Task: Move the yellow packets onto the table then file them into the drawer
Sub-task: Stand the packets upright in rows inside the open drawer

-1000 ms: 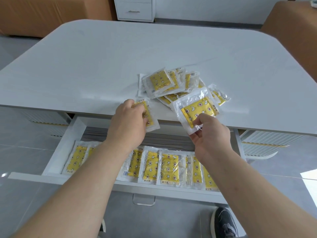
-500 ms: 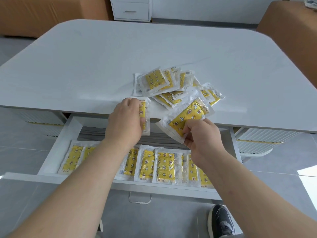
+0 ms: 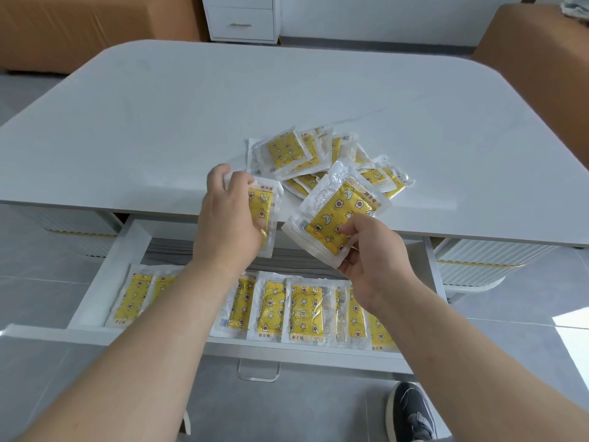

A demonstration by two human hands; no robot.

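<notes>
Near right on the grey floor (image 3: pixel 318 409), a dark shoe (image 3: pixel 411 413). Next, an open white drawer (image 3: pixel 105 275) with a row of yellow packets (image 3: pixel 302 309). Above it, left hand (image 3: pixel 228 224) gripping one packet (image 3: pixel 266 205), right hand (image 3: pixel 371 253) pinching another packet (image 3: pixel 334 215). Farther, a loose pile (image 3: pixel 287 151) on the white table (image 3: pixel 159 122); beyond, a white cabinet (image 3: pixel 242 17) and brown sofas (image 3: pixel 79 27).

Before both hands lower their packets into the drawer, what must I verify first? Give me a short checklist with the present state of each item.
1. Left hand grips the left packet: ok.
2. Right hand pinches the right packet: ok.
3. Right hand holds one packet only: cannot tell.
4. Drawer is pulled open: ok.
5. Free slot in the filed row: cannot tell, the left forearm hides part of it.
6. Pile rests fully on the table: ok.
</notes>
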